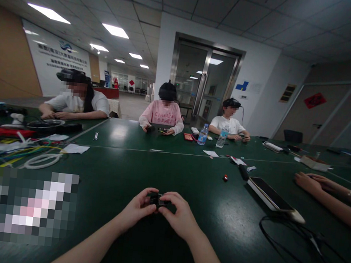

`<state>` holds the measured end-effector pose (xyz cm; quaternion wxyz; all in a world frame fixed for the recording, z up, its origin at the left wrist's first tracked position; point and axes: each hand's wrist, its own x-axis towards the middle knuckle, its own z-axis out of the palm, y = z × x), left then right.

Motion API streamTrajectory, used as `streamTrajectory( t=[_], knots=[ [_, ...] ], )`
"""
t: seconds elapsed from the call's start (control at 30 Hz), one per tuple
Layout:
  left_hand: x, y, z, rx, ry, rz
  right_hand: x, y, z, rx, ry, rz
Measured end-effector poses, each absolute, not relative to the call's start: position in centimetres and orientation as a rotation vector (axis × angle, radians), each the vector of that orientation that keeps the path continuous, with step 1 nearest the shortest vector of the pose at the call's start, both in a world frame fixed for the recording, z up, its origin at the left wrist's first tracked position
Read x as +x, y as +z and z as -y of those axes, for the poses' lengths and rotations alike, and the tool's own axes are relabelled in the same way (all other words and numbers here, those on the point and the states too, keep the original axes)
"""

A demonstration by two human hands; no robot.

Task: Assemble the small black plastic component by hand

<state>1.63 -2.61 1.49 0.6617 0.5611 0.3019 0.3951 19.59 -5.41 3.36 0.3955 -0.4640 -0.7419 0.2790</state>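
Note:
Between my two hands, just above the green tabletop [120, 176], is a small black object [157, 200]; its kind is too small and dark to make out. My left hand [138, 207] grips its left side between thumb and fingers. On the right side, my right hand [178, 213] pinches it the same way, thumb below and fingers over the top. Both sets of fingertips nearly meet and hide much of it. A small red and silver piece [225, 177] lies on the table ahead and to the right of my hands.
Cables [42, 160] and papers clutter the left side. To the right lie a white-edged device with a dark screen [271, 194] and a black cable [279, 247]. Another person's forearms [328, 198] rest at far right. Two water bottles [203, 134] stand ahead; several people sit around the table.

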Motion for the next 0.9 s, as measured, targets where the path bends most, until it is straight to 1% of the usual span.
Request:
streamTrajectory(
  t=[0.37,0.9],
  knots=[
    [1.32,0.69,2.16,1.313,0.870,-0.662,19.51,3.50,5.50,-1.211,0.725,1.871],
    [1.49,0.73,2.16,1.299,0.908,-0.687,19.51,3.23,5.24,-1.159,0.708,1.775]
  ],
)
